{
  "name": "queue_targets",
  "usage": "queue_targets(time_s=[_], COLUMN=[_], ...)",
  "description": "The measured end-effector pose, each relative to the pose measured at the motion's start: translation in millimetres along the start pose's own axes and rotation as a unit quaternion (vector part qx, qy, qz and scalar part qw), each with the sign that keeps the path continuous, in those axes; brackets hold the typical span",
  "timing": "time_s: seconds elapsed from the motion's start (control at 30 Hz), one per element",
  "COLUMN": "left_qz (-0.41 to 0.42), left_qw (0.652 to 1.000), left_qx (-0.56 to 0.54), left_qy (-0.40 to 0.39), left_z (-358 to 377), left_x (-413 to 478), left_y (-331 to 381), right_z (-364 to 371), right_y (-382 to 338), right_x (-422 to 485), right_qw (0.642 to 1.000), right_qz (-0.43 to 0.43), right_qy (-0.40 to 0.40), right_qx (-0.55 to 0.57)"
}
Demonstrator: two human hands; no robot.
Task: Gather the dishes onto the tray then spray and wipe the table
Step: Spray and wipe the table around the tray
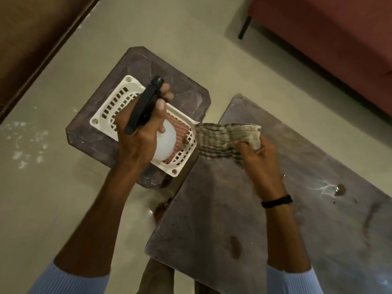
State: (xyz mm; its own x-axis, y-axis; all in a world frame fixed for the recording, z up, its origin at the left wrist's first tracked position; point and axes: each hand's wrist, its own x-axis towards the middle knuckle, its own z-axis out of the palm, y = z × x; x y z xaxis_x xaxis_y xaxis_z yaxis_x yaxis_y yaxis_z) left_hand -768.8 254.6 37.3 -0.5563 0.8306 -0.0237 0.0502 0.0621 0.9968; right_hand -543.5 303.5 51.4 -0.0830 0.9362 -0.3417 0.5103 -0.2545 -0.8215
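Brown stone-look rectangular table (265, 209), head view: bare of dishes, streaked, with a wet brown spill (340, 190) toward its right side. Left of table, on a smaller brown side table (182, 81), white slotted plastic tray (118, 98) carrying a ribbed pink dish (180, 132). Left hand (140, 132) clenched round white spray bottle with black trigger head (146, 105), held over the tray. Right hand (258, 158) gripping checked beige cloth (224, 136) above table's far-left corner. Gathering judged done; spray step in hand. Next: swing nozzle toward the spill, squeeze, wipe. Cloth hanging between nozzle and tabletop; red sofa (331, 45) beyond table.
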Motion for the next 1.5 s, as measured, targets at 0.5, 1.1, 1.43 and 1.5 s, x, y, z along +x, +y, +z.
queue_targets(time_s=[0.5, 1.1, 1.43, 1.5], left_qz=[-0.178, -0.206, -0.215, -0.215], left_qw=[0.965, 0.943, 0.943, 0.944], left_qx=[0.183, 0.254, 0.235, 0.233], left_qy=[-0.064, -0.066, -0.094, -0.091], left_z=[161.2, 224.4, 241.3, 243.1], left_x=[-90.4, -110.9, -110.0, -111.1], left_y=[-35.1, -66.0, -60.8, -63.0], right_z=[-54.4, 12.6, -90.2, -88.1], right_y=[185.2, 254.8, 302.5, 288.9], right_x=[-10.4, 6.3, 21.0, 58.4], right_qw=[0.949, 0.945, 0.906, 0.917], right_qz=[-0.005, -0.027, 0.204, 0.173], right_qy=[-0.126, 0.040, 0.218, 0.202], right_qx=[-0.288, -0.325, -0.300, -0.296])
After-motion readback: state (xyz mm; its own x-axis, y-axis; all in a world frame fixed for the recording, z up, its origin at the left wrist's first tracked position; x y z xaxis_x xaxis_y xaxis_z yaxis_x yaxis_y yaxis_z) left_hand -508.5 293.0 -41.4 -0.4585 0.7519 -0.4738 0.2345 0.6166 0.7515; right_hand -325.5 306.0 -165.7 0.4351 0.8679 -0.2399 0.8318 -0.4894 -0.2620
